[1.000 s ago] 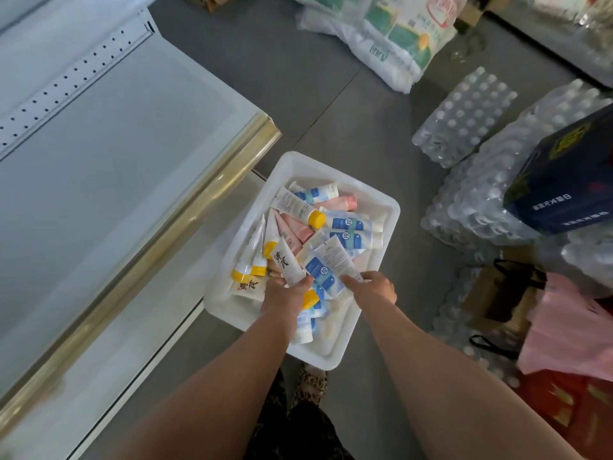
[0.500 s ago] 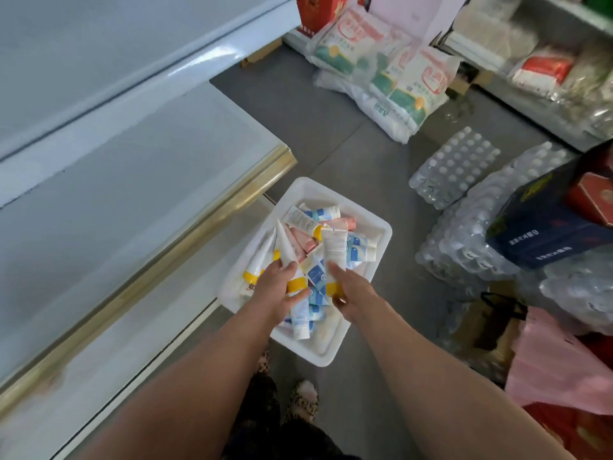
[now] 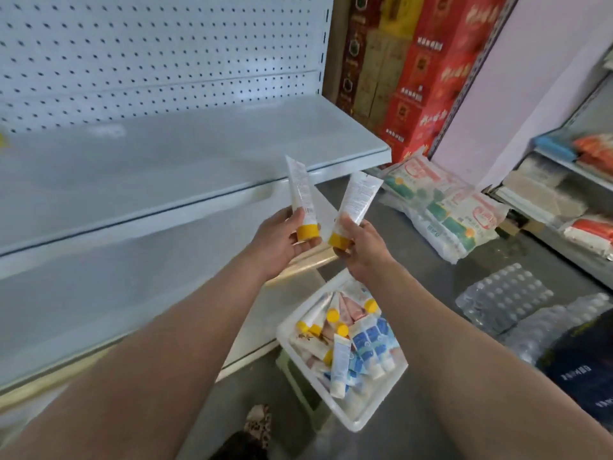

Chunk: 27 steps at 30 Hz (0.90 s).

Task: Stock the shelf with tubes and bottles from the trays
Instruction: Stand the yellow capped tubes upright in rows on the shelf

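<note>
At centre of head view, both hands are being held up in front of the shelf, each carrying one tube. L hand is gripping a white tube w/ yellow cap, cap down, fingers curled round the cap end. R hand is pinching a second white tube w/ yellow cap the same way, cap down, body tilting right. Tubes are sitting just beside each other, not touching as far as visible, hovering near the shelf's front edge, not yet over the board.

Progress, as judged: early. Shelf board is showing no product anywhere in view; lower board likewise. Tray, near-right and below the arms, is sitting on a pale stool and is holding a good many tubes – yellow-capped, pink, blue-and-white – so the bulk of stocking is remaining. No bottles are showing in tray. Next step is likely setting both tubes on the shelf board.

Surface/room: shelving is pale metal w/ perforated back panel. Floor is grey. Far-right, red cartons are stacked against the wall; bagged goods are lying on the floor below them. Shrink-wrapped bottle packs are sitting right of tray. Another shelf unit, part-stocked, is standing at the right edge; contents blurred.
</note>
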Tool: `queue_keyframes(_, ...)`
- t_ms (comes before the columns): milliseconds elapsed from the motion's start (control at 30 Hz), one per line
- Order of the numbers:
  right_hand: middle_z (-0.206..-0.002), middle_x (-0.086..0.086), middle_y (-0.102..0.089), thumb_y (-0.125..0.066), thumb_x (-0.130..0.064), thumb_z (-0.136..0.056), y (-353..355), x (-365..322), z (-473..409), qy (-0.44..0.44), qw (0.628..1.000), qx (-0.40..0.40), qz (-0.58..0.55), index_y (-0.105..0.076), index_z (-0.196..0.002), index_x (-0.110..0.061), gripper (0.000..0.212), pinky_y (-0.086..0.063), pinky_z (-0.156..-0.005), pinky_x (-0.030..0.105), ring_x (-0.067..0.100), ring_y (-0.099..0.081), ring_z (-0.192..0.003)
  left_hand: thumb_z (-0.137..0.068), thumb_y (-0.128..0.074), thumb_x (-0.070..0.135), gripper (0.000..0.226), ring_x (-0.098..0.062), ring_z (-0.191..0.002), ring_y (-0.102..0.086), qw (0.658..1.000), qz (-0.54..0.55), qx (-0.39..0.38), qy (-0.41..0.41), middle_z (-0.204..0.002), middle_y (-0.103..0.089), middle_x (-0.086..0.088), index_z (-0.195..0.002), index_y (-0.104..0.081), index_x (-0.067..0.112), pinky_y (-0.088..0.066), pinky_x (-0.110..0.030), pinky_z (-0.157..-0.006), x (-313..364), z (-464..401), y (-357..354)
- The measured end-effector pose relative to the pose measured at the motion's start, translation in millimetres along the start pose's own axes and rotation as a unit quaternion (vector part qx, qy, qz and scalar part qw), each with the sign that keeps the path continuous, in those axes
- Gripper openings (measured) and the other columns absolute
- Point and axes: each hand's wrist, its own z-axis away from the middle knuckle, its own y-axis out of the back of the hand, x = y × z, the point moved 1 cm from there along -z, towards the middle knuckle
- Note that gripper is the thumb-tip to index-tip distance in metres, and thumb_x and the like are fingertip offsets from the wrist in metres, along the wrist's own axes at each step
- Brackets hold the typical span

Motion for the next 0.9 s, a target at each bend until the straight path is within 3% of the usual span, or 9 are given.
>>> queue_keyframes(100,-0.123,0.006,-0.066,-0.07,-0.028,-0.093,-44.7,-15.4,16.1,0.026,0.998,-0.059,0.02,-0.064,-0.115,-0.021,0.024,-0.053,-0.079,0.034,0.023,-0.061,-0.109,-0.101,-0.053,0.017,0.019,-0.031,-0.104,-0.067,0.998,0.03,0.035,-0.033,-0.119,-0.064,-0.022,-0.116,-0.059,0.008,-0.059,-0.043,-0.08,43.2,19.8,20.9)
queue_keyframes(200,-0.123,0.005,-0.062,-0.07,-0.029,-0.094,-90.7,-21.6,33.9,0.042,0.993,-0.108,0.029,-0.063,-0.107,-0.025,0.015,-0.052,-0.089,0.037,0.025,-0.057,-0.115,-0.1,-0.056,0.019,0.009,-0.025,-0.094,-0.067,0.994,0.039,0.072,-0.075,-0.109,-0.066,-0.017,-0.105,-0.06,0.013,-0.059,-0.038,-0.076,77.6,38.2,44.5)
queue_keyframes(333,-0.113,0.002,-0.067,-0.072,-0.03,-0.092,-153.1,-13.0,46.7,0.056,0.985,-0.159,0.046,-0.065,-0.111,-0.022,0.021,-0.052,-0.083,0.034,0.021,-0.062,-0.103,-0.093,-0.068,0.017,0.032,-0.022,-0.09,-0.067,0.982,0.005,0.122,-0.147,-0.102,-0.067,-0.013,-0.121,-0.061,0.005,-0.058,-0.032,-0.071,106.1,55.5,93.5)
queue_keyframes(467,-0.097,0.008,-0.063,-0.068,-0.018,-0.093,-222.9,5.4,46.7,0.053,0.979,-0.192,0.033,-0.064,-0.109,-0.016,0.017,-0.052,-0.08,0.035,0.021,-0.061,-0.08,-0.093,-0.069,0.014,0.036,-0.021,-0.091,-0.067,0.969,-0.013,0.175,-0.176,-0.101,-0.068,-0.013,-0.125,-0.058,0.002,-0.059,-0.032,-0.071,137.7,69.0,154.6)
queue_keyframes(567,-0.099,0.008,-0.064,-0.065,-0.01,-0.092,-280.9,28.4,46.8,0.032,0.976,-0.212,0.026,-0.061,-0.116,-0.013,0.024,-0.056,-0.081,0.035,0.023,-0.063,-0.085,-0.093,-0.069,0.014,0.035,-0.02,-0.095,-0.067,0.957,-0.024,0.22,-0.188,-0.107,-0.067,-0.011,-0.124,-0.057,0.002,-0.061,-0.035,-0.077,159.4,80.1,210.4)
queue_keyframes(667,-0.113,0.011,-0.066,-0.064,-0.002,-0.091,-338.9,55.5,44.8,0.022,0.971,-0.236,0.027,-0.058,-0.127,-0.009,0.037,-0.058,-0.086,0.035,0.026,-0.064,-0.096,-0.089,-0.073,0.02,0.039,-0.019,-0.097,-0.066,0.932,-0.081,0.287,-0.204,-0.109,-0.069,-0.004,-0.124,-0.057,0.009,-0.058,-0.04,-0.088,177.5,86.4,271.1)
queue_keyframes(733,-0.122,0.014,-0.066,-0.065,0.0,-0.09,-376.0,73.0,42.0,0.023,0.969,-0.243,0.031,-0.058,-0.128,-0.009,0.04,-0.058,-0.087,0.036,0.027,-0.066,-0.1,-0.088,-0.073,0.021,0.034,-0.016,-0.086,-0.066,0.908,-0.128,0.332,-0.223,-0.099,-0.069,0.001,-0.118,-0.06,0.013,-0.055,-0.031,-0.077,190.3,90.7,308.2)
queue_keyframes(800,-0.123,0.014,-0.067,-0.068,-0.002,-0.09,-408.1,88.2,40.6,0.031,0.967,-0.251,0.037,-0.059,-0.128,-0.009,0.04,-0.059,-0.083,0.034,0.027,-0.067,-0.103,-0.087,-0.074,0.017,0.031,-0.015,-0.08,-0.065,0.885,-0.152,0.367,-0.243,-0.096,-0.069,0.0,-0.115,-0.059,0.017,-0.052,-0.025,-0.072,201.3,94.5,342.0)
queue_keyframes(900,-0.117,0.013,-0.07,-0.072,-0.006,-0.089,-445.4,106.0,37.4,0.042,0.963,-0.262,0.053,-0.063,-0.124,-0.005,0.036,-0.059,-0.083,0.032,0.023,-0.069,-0.098,-0.084,-0.076,0.014,0.035,-0.019,-0.086,-0.066,0.854,-0.199,0.411,-0.249,-0.1,-0.07,-0.002,-0.115,-0.06,0.02,-0.053,-0.031,-0.08,215.2,95.1,387.3)
